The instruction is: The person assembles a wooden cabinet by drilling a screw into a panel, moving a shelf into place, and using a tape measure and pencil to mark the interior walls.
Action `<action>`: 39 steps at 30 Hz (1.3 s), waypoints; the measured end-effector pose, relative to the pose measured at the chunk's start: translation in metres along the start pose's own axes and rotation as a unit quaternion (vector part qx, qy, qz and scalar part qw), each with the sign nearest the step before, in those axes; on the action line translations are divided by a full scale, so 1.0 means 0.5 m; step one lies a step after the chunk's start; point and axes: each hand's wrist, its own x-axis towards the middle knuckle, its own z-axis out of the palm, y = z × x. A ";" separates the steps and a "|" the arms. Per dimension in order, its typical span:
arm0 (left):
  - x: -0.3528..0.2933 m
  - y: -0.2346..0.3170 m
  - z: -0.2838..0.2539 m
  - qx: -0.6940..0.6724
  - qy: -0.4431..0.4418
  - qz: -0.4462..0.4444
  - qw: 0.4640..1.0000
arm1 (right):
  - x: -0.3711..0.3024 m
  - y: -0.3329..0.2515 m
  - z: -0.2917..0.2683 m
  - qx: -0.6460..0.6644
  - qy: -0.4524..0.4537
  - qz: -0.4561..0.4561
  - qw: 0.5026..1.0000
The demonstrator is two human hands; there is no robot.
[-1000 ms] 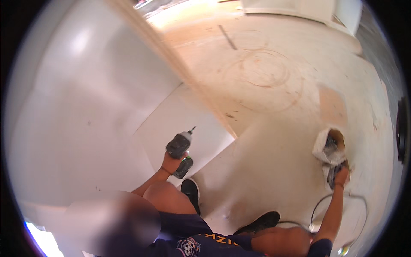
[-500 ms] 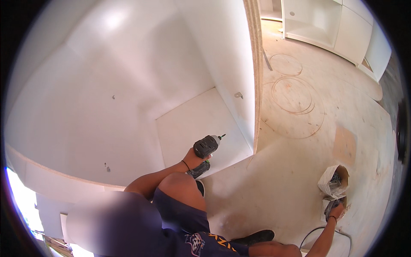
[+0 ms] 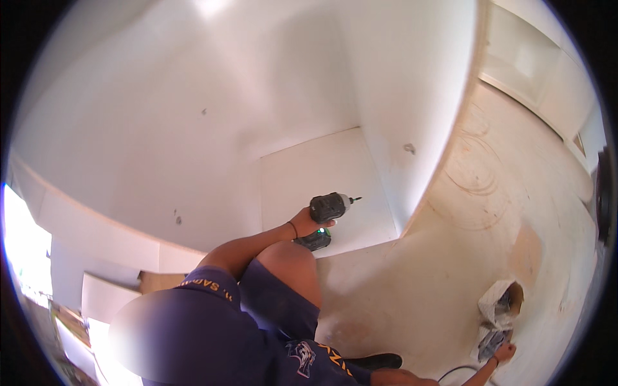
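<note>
My left hand (image 3: 308, 222) is wrapped round the grip of a black cordless impact driver (image 3: 328, 207), in front of the open white cabinet. Its bit points to the right, and a small green light glows near its battery. At the lower right, my right hand (image 3: 505, 352) is by the near edge of a small white box (image 3: 484, 344) with dark contents. Those fingers are closed; whatever they hold, if anything, is too small to make out. Just beyond stands a second open white box (image 3: 494, 301) with small grey metal pieces inside.
White cabinet walls (image 3: 283, 77) rise ahead, with metal brackets (image 3: 409, 148) on the inner faces. The panel's raw edge (image 3: 444, 161) curves down to the floor. Coiled thin strips (image 3: 473, 167) lie on the dusty floor at right. More white cabinets (image 3: 521, 58) stand farther back.
My right hand has drawn back from inside the near box to its edge. The view has turned, so the cabinet and driver appear farther right. The driver stays in my left hand.
</note>
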 end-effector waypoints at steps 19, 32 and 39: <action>-0.032 -0.085 0.020 0.126 0.128 0.205 0.962 | -0.378 -1.133 -0.328 0.290 -0.671 -0.271 0.626; -0.063 -0.189 -0.038 -0.310 0.047 -0.072 0.947 | -0.419 -1.396 -0.252 0.459 -0.683 -0.144 0.551; -0.044 0.087 -0.163 -0.285 0.204 0.023 0.936 | -0.431 -1.398 -0.270 0.436 -0.582 -0.215 0.651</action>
